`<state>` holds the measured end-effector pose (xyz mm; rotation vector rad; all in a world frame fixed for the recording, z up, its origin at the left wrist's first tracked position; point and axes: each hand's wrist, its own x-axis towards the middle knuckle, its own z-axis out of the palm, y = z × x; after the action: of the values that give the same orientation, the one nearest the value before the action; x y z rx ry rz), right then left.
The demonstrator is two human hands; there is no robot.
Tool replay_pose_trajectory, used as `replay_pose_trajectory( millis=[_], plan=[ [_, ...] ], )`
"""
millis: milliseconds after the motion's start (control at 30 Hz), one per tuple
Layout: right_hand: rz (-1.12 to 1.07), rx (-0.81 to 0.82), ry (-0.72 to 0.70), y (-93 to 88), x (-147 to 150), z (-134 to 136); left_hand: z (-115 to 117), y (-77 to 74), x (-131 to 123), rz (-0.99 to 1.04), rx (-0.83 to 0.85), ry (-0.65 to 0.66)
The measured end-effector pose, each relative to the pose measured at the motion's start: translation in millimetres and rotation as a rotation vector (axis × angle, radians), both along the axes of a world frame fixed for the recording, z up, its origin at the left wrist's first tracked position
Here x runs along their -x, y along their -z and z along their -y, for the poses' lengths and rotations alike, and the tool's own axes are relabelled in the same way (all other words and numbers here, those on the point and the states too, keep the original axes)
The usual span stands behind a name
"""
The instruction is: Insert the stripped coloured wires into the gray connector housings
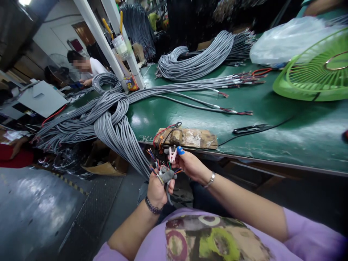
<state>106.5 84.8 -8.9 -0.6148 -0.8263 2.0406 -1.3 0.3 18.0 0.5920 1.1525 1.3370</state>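
Note:
My left hand [157, 190] is closed around grey cables, with thin coloured wire ends [153, 155] fanning out above the fingers. Grey coverings appear to wrap some of its fingertips. Close by on the right, my right hand [194, 166] has blue tape on the thumb and pinches a pale pink clip-like piece [172, 155] over the wire ends. Just beyond both hands, a worn wooden block [197, 137] lies at the table edge, with red and black leads at its left end.
Long bundles of grey cable [116, 119] run over the green table [269, 152] and hang off its front edge. A slim black tool [250, 129], green fan [315, 69], plastic bag [285, 41] and coiled cables [198, 61] lie beyond. A co-worker [92, 67] sits far left, past a white post [108, 40].

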Motion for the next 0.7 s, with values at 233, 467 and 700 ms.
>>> replay_pose_trajectory(
  millis=[233,467,700],
  plan=[
    [-0.117,0.186,0.003,-2.6,6.2,-2.4,-2.8,4.3,-1.9,0.013,0.009,-0.015],
    [-0.118,0.198,0.056,-1.8,9.1,-1.6,-3.1,5.3,-2.0,-0.014,0.032,-0.01],
    [-0.132,0.23,0.04,-5.8,9.1,0.8,-2.2,5.2,-1.6,-0.019,0.028,-0.029]
  ],
)
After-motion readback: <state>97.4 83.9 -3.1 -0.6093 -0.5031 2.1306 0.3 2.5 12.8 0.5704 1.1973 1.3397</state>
